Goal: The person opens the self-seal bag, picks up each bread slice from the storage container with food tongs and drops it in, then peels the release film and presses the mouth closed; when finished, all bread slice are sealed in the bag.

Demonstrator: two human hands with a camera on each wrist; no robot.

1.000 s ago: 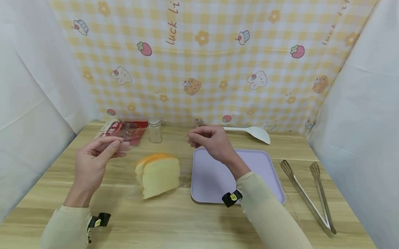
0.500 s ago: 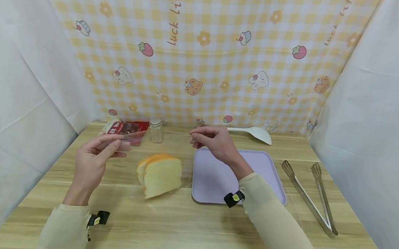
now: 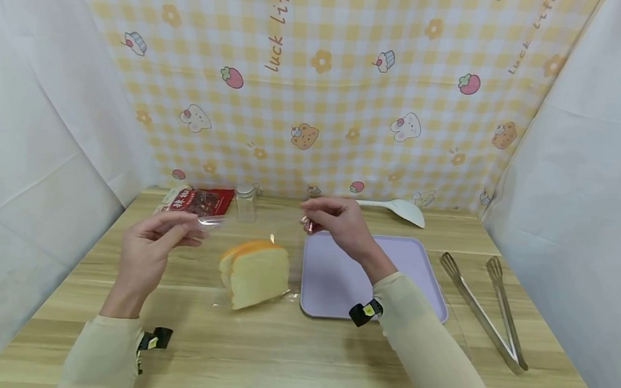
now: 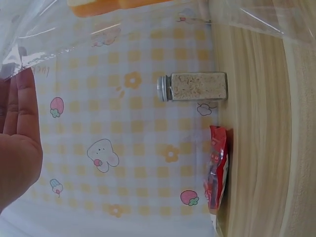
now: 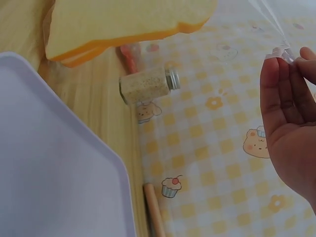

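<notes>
Two slices of bread [image 3: 260,277] with orange crust stand inside a clear plastic bag [image 3: 273,238]. My left hand [image 3: 149,252] pinches the bag's upper left edge between thumb and fingers. At the upper right, the thumb and fingers of my right hand [image 3: 340,227] pinch the gathered film. The bag spans between both hands, with the bread low in it. In the right wrist view, the crumpled film [image 5: 280,53] sits at the right fingertips. The left wrist view shows the film [image 4: 113,27] stretching away from the left fingers.
A lilac tray [image 3: 326,284] lies right of the bread, under the right forearm. Metal tongs [image 3: 482,311] lie spread farther right. Behind are a red packet [image 3: 203,202], a glass shaker jar [image 3: 246,205] and a white spatula [image 3: 405,211]. A patterned cloth [image 3: 316,99] hangs at the back.
The bread in the bag has shifted slightly right toward the tray. More of the film between the hands now catches the light. Both hands keep their grip, and the view has drifted a little.
</notes>
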